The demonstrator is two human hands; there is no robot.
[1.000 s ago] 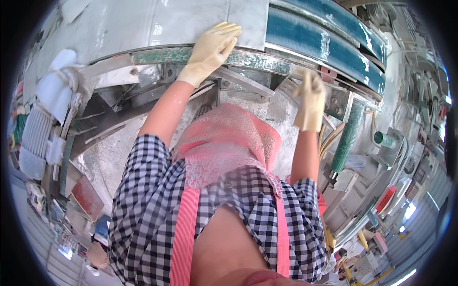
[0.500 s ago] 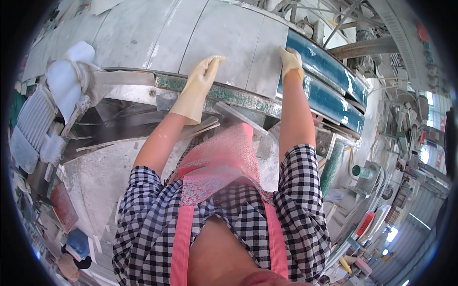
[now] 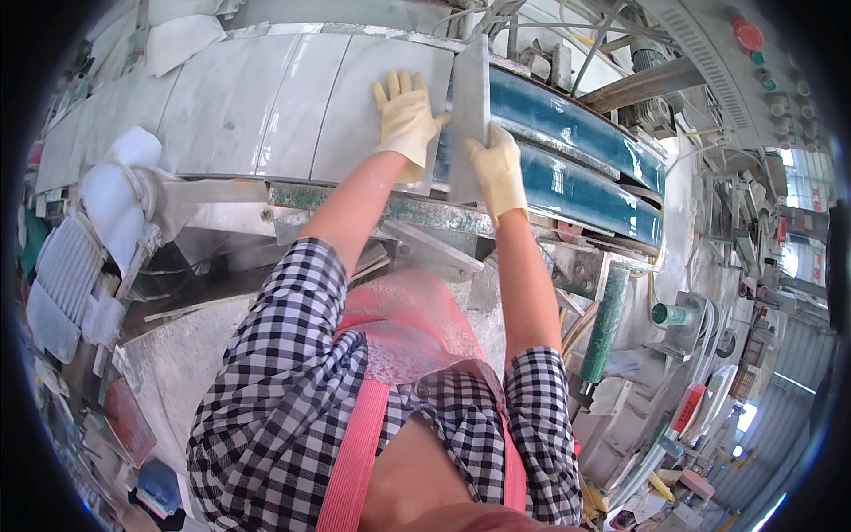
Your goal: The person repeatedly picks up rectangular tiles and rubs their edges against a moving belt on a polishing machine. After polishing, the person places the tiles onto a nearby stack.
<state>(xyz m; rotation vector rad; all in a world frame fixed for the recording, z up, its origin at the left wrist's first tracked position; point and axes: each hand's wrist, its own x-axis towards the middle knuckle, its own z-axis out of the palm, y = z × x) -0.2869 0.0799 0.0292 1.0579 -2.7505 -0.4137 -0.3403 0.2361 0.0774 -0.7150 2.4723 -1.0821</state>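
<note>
A row of pale grey stone tiles (image 3: 266, 106) lies on a conveyor with a blue belt (image 3: 576, 168). My left hand (image 3: 406, 113), in a cream glove, rests flat with fingers spread on the rightmost flat tile (image 3: 355, 115). My right hand (image 3: 498, 173), also gloved, grips the lower edge of a grey tile (image 3: 468, 106) that stands tilted up on its edge between both hands. My left thumb touches that raised tile's side.
A green roller (image 3: 607, 324) and metal frame sit below the belt on the right. A control panel with round buttons (image 3: 771, 71) is at upper right. White ribbed parts (image 3: 62, 266) lie at left. I wear a checked shirt and pink apron.
Both hands have moved up and toward each other along the conveyor. The right hand took hold of a tile and tipped it up on edge; the left hand moved right onto the neighbouring tile.
</note>
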